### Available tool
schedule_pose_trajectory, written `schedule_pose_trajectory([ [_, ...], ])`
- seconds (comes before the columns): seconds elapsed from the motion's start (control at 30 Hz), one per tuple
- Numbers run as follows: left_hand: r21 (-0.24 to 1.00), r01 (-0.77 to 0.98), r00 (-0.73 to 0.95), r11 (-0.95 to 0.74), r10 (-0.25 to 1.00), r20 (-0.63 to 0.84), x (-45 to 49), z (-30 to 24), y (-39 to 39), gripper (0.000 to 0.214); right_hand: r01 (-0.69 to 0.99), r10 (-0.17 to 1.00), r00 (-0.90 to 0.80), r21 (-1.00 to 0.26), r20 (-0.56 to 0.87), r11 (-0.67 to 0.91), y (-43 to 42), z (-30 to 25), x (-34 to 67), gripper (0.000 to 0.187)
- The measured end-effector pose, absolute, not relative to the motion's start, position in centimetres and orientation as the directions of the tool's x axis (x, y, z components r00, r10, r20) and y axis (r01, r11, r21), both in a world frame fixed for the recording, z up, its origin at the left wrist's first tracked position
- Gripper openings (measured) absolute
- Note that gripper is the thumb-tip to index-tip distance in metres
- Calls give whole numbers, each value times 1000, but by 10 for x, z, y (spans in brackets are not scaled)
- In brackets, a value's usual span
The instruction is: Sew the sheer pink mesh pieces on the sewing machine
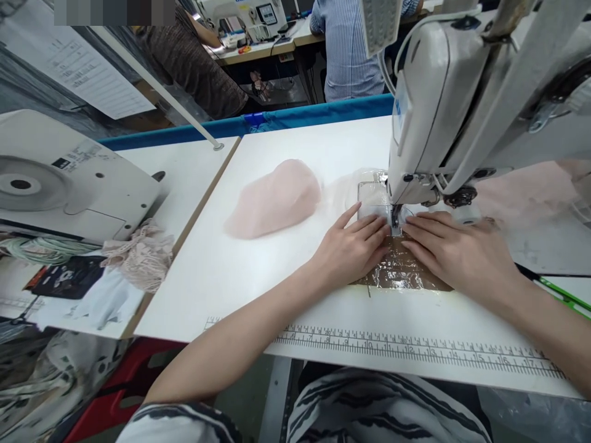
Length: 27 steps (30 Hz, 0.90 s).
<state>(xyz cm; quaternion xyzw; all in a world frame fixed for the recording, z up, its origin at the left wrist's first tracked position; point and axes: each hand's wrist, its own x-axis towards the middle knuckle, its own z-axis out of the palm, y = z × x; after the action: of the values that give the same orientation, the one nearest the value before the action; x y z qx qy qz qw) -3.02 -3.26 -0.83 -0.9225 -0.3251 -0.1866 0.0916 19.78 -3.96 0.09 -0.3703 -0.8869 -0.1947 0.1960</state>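
My left hand lies with its fingers stretched out, just left of the presser foot of a white sewing machine. On the other side of the foot, my right hand rests flat with its fingertips pointing in toward the needle. Both hands touch the machine bed, where a brown, shiny taped patch shows between them. A thin whitish sheer fabric reaches from the foot area to the left; its part under my fingers is hard to make out. Further left lies a pale pink fabric piece.
More pink fabric lies behind my right hand. Green-handled scissors or a similar tool sit at the right. A printed ruler runs along the table's front edge. A second machine stands left; people work beyond the blue cloth edge.
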Motion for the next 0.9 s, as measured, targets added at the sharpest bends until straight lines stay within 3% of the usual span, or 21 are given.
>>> schedule_pose_trajectory([
  [0.27, 24, 796, 528, -604, 714, 460, -38, -10, -27, 27, 746, 584, -640, 220, 500, 629, -43, 5, 202, 28],
  [0.47, 175, 823, 472, -541, 821, 321, -49, 10, -28, 26, 726, 590, -599, 56, 542, 685, -44, 3, 205, 28],
  [0.57, 334, 781, 511, -528, 847, 147, -62, 40, -36, 28, 577, 515, -616, -102, 596, 810, -52, 9, 198, 46],
  [0.67, 634, 590, 670, -500, 742, -37, -80, 73, -47, 22, 477, 604, -630, -371, 487, 797, -61, 24, 182, 57],
  [0.73, 748, 496, 706, -441, 706, -52, -93, 89, -54, 21, 450, 684, -677, -584, 270, 676, -64, 37, 168, 47],
  [0.8, 799, 463, 689, -382, 722, -54, -106, 100, -59, 21, 384, 679, -730, -776, 76, 500, -64, 48, 154, 27],
  [0.9, 851, 454, 613, -263, 785, -84, -130, 104, -65, 24, 253, 673, -739, -943, -46, 214, -62, 60, 131, 25],
])
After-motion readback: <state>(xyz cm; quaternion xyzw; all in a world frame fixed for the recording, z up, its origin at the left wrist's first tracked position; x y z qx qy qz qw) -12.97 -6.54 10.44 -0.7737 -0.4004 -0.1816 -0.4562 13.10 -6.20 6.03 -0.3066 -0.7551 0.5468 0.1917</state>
